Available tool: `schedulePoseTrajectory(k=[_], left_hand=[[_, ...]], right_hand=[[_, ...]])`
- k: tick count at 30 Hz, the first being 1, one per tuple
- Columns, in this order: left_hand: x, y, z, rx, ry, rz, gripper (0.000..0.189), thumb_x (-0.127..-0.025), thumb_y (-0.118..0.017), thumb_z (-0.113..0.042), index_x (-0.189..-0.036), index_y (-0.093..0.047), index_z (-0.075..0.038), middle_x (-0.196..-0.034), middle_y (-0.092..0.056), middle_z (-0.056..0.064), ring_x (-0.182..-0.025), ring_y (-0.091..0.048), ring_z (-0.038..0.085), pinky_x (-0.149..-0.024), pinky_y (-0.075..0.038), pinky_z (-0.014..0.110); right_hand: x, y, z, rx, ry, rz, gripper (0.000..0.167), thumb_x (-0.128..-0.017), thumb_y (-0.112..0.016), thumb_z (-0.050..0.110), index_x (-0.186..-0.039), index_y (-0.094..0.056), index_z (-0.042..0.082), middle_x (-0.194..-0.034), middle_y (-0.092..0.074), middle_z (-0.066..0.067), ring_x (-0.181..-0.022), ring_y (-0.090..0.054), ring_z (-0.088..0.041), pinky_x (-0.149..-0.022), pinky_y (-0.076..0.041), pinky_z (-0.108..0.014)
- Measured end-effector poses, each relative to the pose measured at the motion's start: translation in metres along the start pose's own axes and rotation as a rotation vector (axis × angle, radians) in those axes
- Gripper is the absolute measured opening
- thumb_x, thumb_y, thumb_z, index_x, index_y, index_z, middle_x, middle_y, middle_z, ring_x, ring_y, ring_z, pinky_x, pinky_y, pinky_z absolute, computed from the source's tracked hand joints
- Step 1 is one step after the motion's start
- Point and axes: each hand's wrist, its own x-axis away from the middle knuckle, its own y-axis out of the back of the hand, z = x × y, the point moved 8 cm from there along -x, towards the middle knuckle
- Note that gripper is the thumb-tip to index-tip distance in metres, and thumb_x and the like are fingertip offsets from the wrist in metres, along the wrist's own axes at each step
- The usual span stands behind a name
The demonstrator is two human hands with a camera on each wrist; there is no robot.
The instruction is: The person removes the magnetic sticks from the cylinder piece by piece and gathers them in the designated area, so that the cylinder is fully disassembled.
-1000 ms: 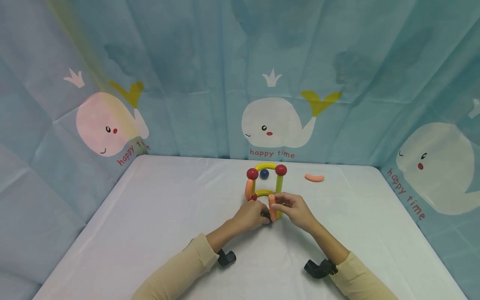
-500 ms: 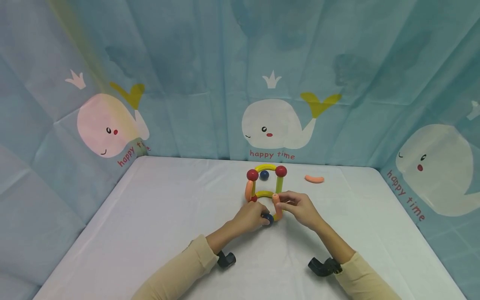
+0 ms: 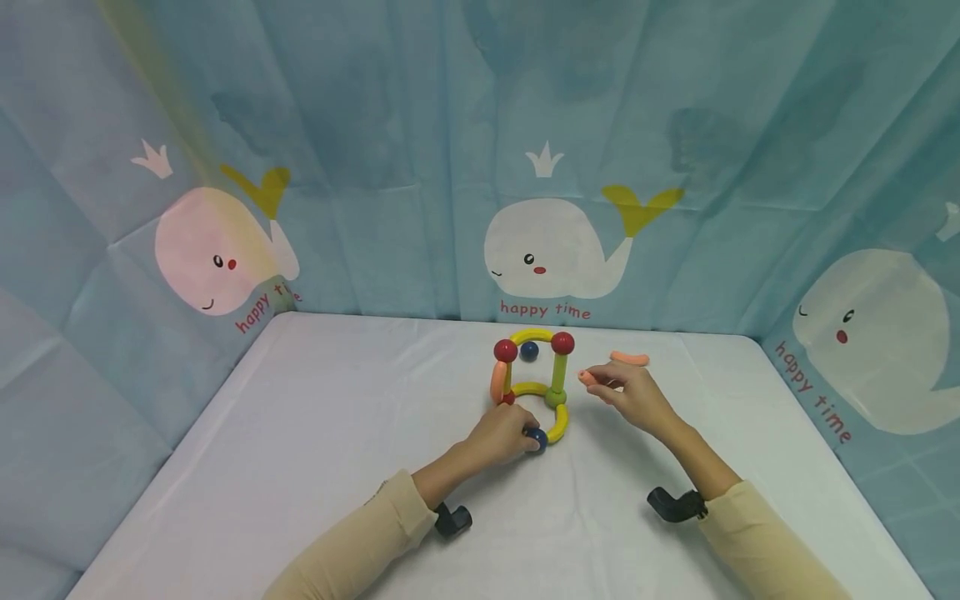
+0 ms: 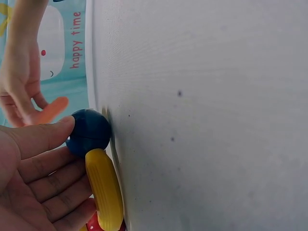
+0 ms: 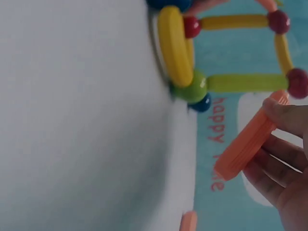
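My left hand [image 3: 497, 435] pinches a dark blue ball [image 4: 90, 132] at the near corner of a ball-and-stick frame. From that ball a curved yellow stick [image 4: 103, 187] runs along the frame's base. A green ball [image 3: 556, 398] sits at the base's right corner, below an upright yellow-green stick [image 3: 559, 372]. Two red balls [image 3: 506, 351] top the uprights, bridged by a yellow arc [image 3: 534, 335]. An orange stick [image 3: 498, 382] stands at the frame's left side. Right of the frame, my right hand [image 3: 636, 400] holds another orange stick [image 5: 248, 142] between thumb and fingers, apart from the frame.
A loose blue ball [image 3: 529, 351] shows through the frame, towards the back. Behind my right hand, a curved orange stick [image 3: 630, 359] lies on the white table [image 3: 360, 400]. A blue curtain [image 3: 390, 233] with whale prints closes off the back and sides.
My right hand has drawn the orange stick away from the frame, rightward and farther back, and the stick has tilted. The left hand stays at the blue ball, which now shows more.
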Motion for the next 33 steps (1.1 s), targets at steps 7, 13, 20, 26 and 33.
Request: schedulePoseTrajectory(k=[7, 13, 20, 26, 33], left_hand=[[0.000, 0.000, 0.000, 0.009, 0.016, 0.006, 0.027, -0.083, -0.077, -0.020, -0.108, -0.075, -0.009, -0.100, -0.075, 0.002, -0.088, -0.065, 0.011, -0.082, -0.056, 0.025], [0.000, -0.001, 0.001, 0.003, 0.015, 0.002, 0.027, -0.083, -0.077, -0.021, -0.108, -0.075, -0.010, -0.100, -0.075, 0.002, -0.088, -0.065, 0.011, -0.081, -0.056, 0.024], [0.000, -0.002, 0.002, 0.005, 0.029, 0.005, 0.027, -0.083, -0.077, -0.021, -0.108, -0.075, -0.011, -0.099, -0.075, 0.000, -0.088, -0.064, 0.010, -0.083, -0.056, 0.025], [0.000, -0.002, 0.002, 0.007, 0.024, 0.008, 0.027, -0.084, -0.077, -0.021, -0.108, -0.075, -0.011, -0.099, -0.075, 0.000, -0.086, -0.063, 0.009, -0.085, -0.056, 0.025], [0.000, -0.002, 0.003, 0.018, 0.031, 0.008, 0.026, -0.084, -0.077, -0.021, -0.108, -0.075, -0.011, -0.098, -0.075, 0.000, -0.086, -0.063, 0.009, -0.085, -0.056, 0.026]], right_hand=[[-0.003, 0.006, -0.021, 0.239, 0.066, -0.002, 0.022, -0.083, -0.075, 0.007, -0.104, -0.074, 0.003, -0.097, -0.072, -0.012, -0.104, -0.067, -0.037, -0.084, -0.056, -0.049], [-0.008, 0.008, -0.045, 0.458, 0.048, 0.043, 0.023, -0.087, -0.071, 0.010, -0.109, -0.073, 0.001, -0.103, -0.070, -0.018, -0.096, -0.065, -0.036, -0.087, -0.054, -0.051], [-0.012, 0.010, -0.074, 0.506, -0.033, 0.120, 0.027, -0.092, -0.065, 0.012, -0.117, -0.069, 0.001, -0.089, -0.065, -0.013, -0.082, -0.061, -0.029, -0.077, -0.053, -0.048], [-0.018, 0.008, -0.091, 0.552, -0.112, 0.184, 0.032, -0.092, -0.066, 0.024, -0.117, -0.071, 0.004, -0.087, -0.063, -0.012, -0.077, -0.058, -0.026, -0.076, -0.053, -0.047], [-0.024, 0.007, -0.102, 0.576, -0.142, 0.241, 0.025, -0.092, -0.066, 0.016, -0.113, -0.072, 0.004, -0.086, -0.063, -0.011, -0.074, -0.056, -0.023, -0.074, -0.054, -0.045]])
